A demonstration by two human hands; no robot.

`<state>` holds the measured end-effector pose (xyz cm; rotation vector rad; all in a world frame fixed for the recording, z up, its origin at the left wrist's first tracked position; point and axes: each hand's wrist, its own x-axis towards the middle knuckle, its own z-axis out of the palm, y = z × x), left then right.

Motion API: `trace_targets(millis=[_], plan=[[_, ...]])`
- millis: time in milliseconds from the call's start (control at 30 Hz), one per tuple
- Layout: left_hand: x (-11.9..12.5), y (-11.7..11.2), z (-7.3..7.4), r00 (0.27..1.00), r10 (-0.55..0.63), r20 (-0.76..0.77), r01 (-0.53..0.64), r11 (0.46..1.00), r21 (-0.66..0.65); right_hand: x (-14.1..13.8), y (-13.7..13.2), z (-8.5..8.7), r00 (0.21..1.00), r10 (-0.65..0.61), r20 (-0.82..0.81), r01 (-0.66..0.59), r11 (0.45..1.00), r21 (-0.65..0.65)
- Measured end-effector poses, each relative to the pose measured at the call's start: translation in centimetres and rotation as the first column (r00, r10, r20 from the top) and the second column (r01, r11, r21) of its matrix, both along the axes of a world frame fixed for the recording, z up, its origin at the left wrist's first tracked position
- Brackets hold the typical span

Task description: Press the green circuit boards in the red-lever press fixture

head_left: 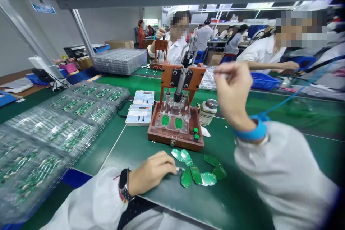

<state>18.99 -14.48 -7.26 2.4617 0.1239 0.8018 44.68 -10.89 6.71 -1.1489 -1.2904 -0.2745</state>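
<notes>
My left hand [152,172] rests on the green mat, fingers curled round a small pen-like tool whose tip points at a pile of several green oval circuit boards [199,170]. My right hand [233,88] is raised, fingers pinched on a thin tool or stick I cannot make out clearly; a blue wrist strap [252,131] with a blue cord circles that wrist. Between the hands stands a brown test jig [176,129] with a lever press [184,75]. Two green boards [172,120] lie under its clear plate.
Clear trays of small green boards [54,125] cover the left side. Two white counter boxes [140,107] and a small glass jar [208,111] flank the jig. Other workers in white sit across the bench, with a blue bin [265,81] and stacked trays [120,61].
</notes>
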Motion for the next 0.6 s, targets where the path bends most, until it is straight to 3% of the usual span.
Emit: trace_targets(millis=[100, 200, 300, 367, 467, 600], plan=[[0.1, -0.2, -1.1, 0.976, -0.117, -0.184, 0.129, 0.990, 0.058, -1.5, -3.8, -6.5, 0.987, 0.138, 0.085, -0.122, 0.979, -0.163], [0.0, 0.1, -0.9, 0.952, -0.132, -0.277, 0.157, 0.985, 0.068, -2.8, -4.9, -10.5, 0.946, 0.252, 0.204, -0.160, 0.910, -0.382], [-0.7, 0.4, -0.4, 0.942, -0.059, -0.332, 0.093, 0.992, 0.086, -3.1, -4.2, -11.5, 0.888, 0.325, 0.325, -0.098, 0.825, -0.557], [-1.5, 0.6, 0.0, 0.935, -0.001, -0.355, 0.023, 0.998, 0.057, -2.8, -3.5, -11.5, 0.870, 0.344, 0.354, -0.071, 0.798, -0.599], [-3.6, 0.8, 0.4, 0.915, 0.039, -0.402, -0.077, 0.994, -0.078, -2.3, -2.9, -11.4, 0.871, 0.338, 0.355, -0.068, 0.801, -0.595], [-6.1, 0.5, 0.2, 0.867, 0.092, -0.489, -0.231, 0.945, -0.231, -3.2, -2.8, -11.3, 0.868, 0.322, 0.379, -0.050, 0.814, -0.579]])
